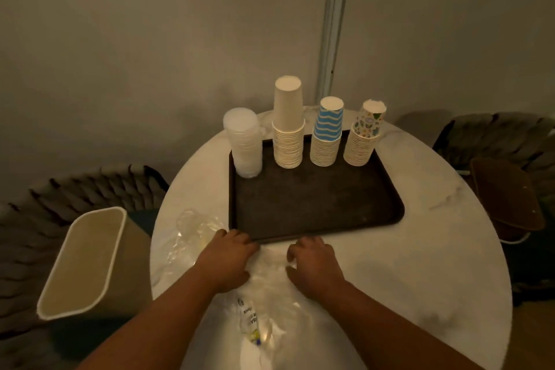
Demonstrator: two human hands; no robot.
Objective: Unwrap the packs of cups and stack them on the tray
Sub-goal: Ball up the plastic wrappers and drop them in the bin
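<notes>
Hands low centre: left hand (228, 258) and right hand (312, 261) both curl fingers into clear plastic wrap (267, 279) | four cup stacks (288, 141) stand along far edge of dark tray (315, 207), frame centre | bin (84, 261) lower left

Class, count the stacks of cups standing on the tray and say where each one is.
4, in a row along the tray's far edge: clear plastic stack at the left, plain white stack, blue-striped stack, patterned stack at the right. None looks hidden.
</notes>
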